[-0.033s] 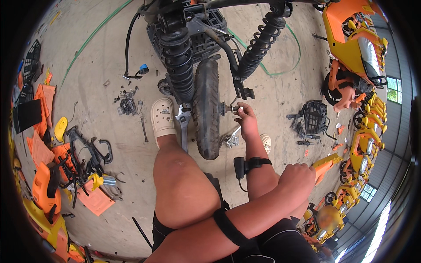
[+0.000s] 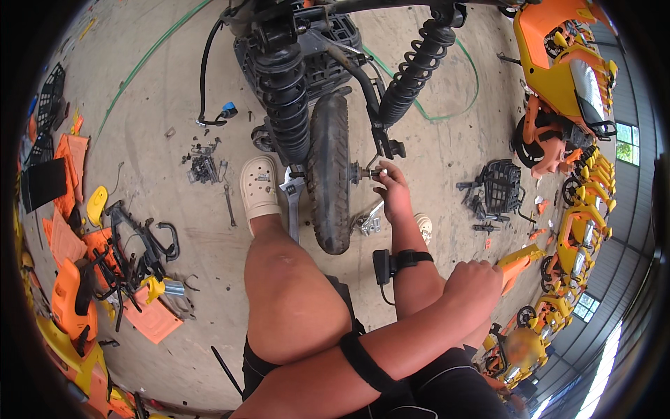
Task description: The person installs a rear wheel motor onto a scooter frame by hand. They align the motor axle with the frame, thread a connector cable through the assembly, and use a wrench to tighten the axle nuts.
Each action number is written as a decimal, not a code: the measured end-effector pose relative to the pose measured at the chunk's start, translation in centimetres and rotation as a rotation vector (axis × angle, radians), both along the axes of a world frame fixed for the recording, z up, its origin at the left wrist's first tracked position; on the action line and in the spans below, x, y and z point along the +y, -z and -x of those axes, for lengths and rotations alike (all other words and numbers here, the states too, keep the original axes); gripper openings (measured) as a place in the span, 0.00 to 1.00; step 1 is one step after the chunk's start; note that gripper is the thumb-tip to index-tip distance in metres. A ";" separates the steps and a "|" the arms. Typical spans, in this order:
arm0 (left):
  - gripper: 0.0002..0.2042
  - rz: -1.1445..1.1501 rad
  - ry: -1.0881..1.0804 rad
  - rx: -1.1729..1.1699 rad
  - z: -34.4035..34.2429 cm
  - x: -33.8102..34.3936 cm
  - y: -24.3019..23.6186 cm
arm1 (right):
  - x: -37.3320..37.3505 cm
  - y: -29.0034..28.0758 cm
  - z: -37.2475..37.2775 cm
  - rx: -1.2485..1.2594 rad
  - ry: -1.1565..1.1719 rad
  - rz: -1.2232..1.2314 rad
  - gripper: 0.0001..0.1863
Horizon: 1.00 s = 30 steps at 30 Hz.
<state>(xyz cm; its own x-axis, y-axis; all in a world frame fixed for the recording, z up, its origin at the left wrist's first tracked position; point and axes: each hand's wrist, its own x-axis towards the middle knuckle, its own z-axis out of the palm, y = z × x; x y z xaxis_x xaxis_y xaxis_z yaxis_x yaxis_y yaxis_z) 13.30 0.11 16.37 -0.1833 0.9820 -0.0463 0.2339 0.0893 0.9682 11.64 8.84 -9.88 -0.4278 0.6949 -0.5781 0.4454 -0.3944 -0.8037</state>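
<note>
A black scooter wheel (image 2: 329, 174) stands upright between my legs, its tyre scuffed. On its right side a threaded axle (image 2: 367, 173) with nuts or washers sticks out of the hub. My right hand (image 2: 392, 187) pinches the axle's outer end between thumb and fingers; a small pale spot shows at the fingertips. My left forearm crosses over my lap to the right. At its end my left hand (image 2: 476, 281) is closed with curled fingers, resting by my right elbow and knee; whatever is under its fingers is hidden. Left of the wheel lies an adjustable wrench (image 2: 292, 199).
Shock absorbers (image 2: 280, 105) flank the wheel above. Silver tools (image 2: 368, 222) lie right of the tyre. Small metal parts (image 2: 202, 164) are heaped on the left floor, a black rack (image 2: 501, 185) on the right. Orange panels (image 2: 70, 174) and parked yellow scooters (image 2: 579, 230) line the sides.
My right fingers have shifted very slightly at the axle end. My left hand and everything else look the same.
</note>
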 end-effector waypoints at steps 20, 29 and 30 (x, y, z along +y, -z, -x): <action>0.06 0.001 0.024 -0.008 0.6 0.2 -0.3 | 1.9 0.6 0.4 -0.200 -0.116 -0.111 0.20; 0.06 -0.005 0.021 -0.023 0.7 0.5 -0.1 | 1.7 1.4 -0.8 -0.030 -0.131 -0.098 0.16; 0.06 -0.005 0.023 -0.023 0.7 0.6 -0.1 | 1.8 1.4 -0.8 -0.024 -0.129 -0.079 0.16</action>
